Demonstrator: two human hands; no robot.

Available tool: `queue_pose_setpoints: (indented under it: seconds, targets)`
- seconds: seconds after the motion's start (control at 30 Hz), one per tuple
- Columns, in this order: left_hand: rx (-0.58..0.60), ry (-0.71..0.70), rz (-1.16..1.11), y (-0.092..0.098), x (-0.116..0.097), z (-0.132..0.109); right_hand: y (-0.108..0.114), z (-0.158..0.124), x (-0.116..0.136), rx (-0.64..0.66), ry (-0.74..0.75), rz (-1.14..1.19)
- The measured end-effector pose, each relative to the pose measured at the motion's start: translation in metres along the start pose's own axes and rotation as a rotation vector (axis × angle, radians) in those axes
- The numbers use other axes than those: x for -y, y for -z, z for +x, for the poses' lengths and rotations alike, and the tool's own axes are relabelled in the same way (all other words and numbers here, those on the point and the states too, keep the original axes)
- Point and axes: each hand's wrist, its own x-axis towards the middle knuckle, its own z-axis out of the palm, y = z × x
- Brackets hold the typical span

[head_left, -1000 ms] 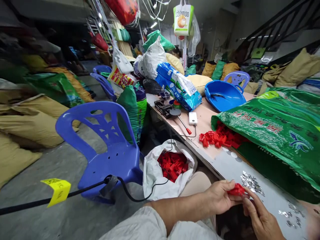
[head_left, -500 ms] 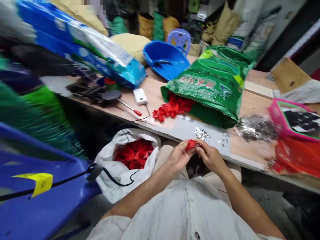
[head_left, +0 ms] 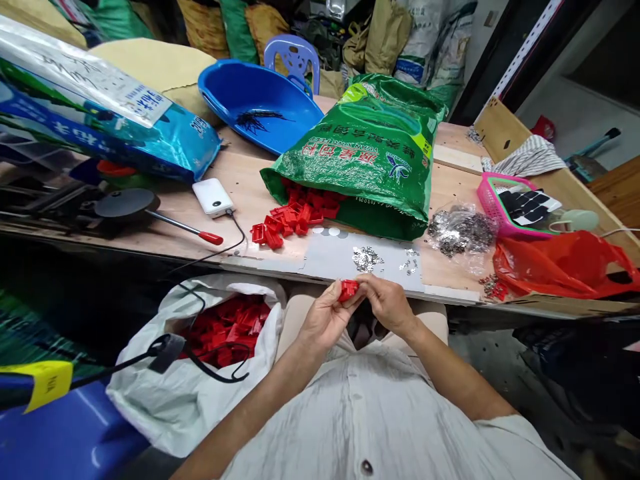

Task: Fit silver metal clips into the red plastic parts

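Between the fingers of my left hand point(head_left: 323, 316) is a small red plastic part point(head_left: 349, 289), held over my lap at the table's edge. My right hand point(head_left: 389, 301) meets it from the other side, fingertips pinched at the part; whether they hold a small metal piece is hidden. Just beyond my hands, small shiny metal pieces point(head_left: 367, 259) lie heaped on a grey sheet point(head_left: 330, 257). More red plastic parts point(head_left: 295, 219) spill from the mouth of a green bag point(head_left: 360, 160). To my left a white sack point(head_left: 145, 393) holds many similar red parts point(head_left: 227, 330).
A hand press with a red-tipped lever point(head_left: 210, 237) and a white power bank point(head_left: 213, 198) with its cable sit at left. Behind is a blue basin point(head_left: 225, 90). At right lie a clear bag of metal pieces point(head_left: 460, 230), a pink basket point(head_left: 493, 203) and a red bag point(head_left: 565, 267).
The camera view has turned right, so the table and things appear further left. Both hands stay together at the red part, which remains held.
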Motion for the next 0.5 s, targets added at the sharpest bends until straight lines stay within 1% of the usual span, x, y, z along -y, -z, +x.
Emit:
queue_pose_setpoints:
  seconds: [0.1,0.23,0.33,0.5]
  targets:
    - [0.047,-0.001,-0.004,0.0,0.003,-0.001,0.0,0.0,-0.004,-0.016,-0.035,0.123]
    - [0.042,-0.006,0.035,0.005,0.002,0.001,0.003,-0.002,-0.007,0.082,-0.104,0.226]
    - [0.035,-0.013,0.096,0.013,0.0,0.002,0.002,-0.004,-0.007,0.125,-0.115,0.221]
    - [0.029,-0.013,0.186,0.026,0.002,0.0,-0.009,-0.009,-0.008,0.134,-0.111,0.17]
